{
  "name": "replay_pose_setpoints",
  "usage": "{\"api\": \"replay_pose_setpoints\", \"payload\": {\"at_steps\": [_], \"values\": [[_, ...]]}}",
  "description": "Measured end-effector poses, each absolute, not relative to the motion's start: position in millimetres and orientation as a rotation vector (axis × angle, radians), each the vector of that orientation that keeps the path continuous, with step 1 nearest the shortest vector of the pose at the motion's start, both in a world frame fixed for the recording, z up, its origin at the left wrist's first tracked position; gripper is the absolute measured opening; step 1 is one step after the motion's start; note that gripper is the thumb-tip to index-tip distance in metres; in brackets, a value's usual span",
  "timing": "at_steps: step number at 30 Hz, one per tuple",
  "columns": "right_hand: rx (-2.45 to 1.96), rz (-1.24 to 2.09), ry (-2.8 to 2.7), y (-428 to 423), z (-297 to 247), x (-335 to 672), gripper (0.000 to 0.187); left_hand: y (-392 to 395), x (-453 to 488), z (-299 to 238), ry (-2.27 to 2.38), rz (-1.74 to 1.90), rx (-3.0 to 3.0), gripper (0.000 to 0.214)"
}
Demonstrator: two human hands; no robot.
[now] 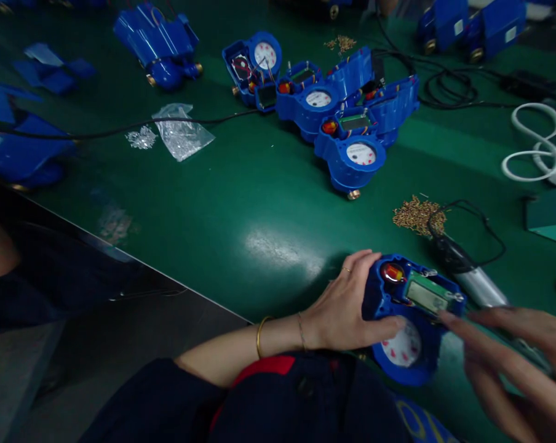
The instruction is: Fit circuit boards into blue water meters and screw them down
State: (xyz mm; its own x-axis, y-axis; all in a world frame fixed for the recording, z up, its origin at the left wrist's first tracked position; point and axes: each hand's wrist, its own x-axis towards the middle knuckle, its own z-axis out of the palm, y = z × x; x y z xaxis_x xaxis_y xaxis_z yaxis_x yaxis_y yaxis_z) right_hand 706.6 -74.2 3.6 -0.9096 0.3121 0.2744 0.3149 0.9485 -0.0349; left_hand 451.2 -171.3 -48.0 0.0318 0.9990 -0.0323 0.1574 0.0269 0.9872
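A blue water meter [409, 317] with an open top lies at the near edge of the green table [241, 203], showing a white dial, a red part and a green display board. My left hand [347, 307] grips its left side, thumb on the dial. My right hand [522, 357] reaches in from the right, with fingers stretched toward the display board; its index fingertip touches the board's edge. A grey electric screwdriver [476, 283] lies just behind the meter, under my right hand.
A heap of small brass screws [416, 214] lies behind the screwdriver. Three open blue meters [347, 117] cluster at the table's middle back, with more blue housings [160, 43] at the left and far right. A clear plastic bag [181, 132], black cables and a white cord [536, 147] lie around.
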Motion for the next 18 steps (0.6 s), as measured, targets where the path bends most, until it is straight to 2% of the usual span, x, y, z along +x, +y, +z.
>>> {"api": "replay_pose_setpoints", "payload": {"at_steps": [1, 2, 6, 8, 13, 18], "values": [[-0.339, -0.090, -2.831, -80, 9, 692, 0.069, -171, 451, -48, 1.313, 1.082, 1.316, 0.095], [-0.402, -0.096, -2.826, -85, 14, 679, 0.070, -172, 452, -48, 1.314, 1.084, 1.318, 0.095], [-0.291, -0.099, -2.862, -88, 18, 656, 0.041, -172, 452, -48, 1.309, 1.105, 1.336, 0.093], [-0.262, -0.104, -2.912, -87, 18, 657, 0.034, -172, 452, -48, 1.307, 1.115, 1.331, 0.091], [-0.272, -0.218, -3.001, -94, 20, 657, 0.036, -171, 450, -45, 1.302, 1.103, 1.279, 0.088], [-0.188, -0.167, -2.980, -88, 23, 652, 0.034, -171, 448, -44, 1.313, 1.078, 1.305, 0.086]]}}
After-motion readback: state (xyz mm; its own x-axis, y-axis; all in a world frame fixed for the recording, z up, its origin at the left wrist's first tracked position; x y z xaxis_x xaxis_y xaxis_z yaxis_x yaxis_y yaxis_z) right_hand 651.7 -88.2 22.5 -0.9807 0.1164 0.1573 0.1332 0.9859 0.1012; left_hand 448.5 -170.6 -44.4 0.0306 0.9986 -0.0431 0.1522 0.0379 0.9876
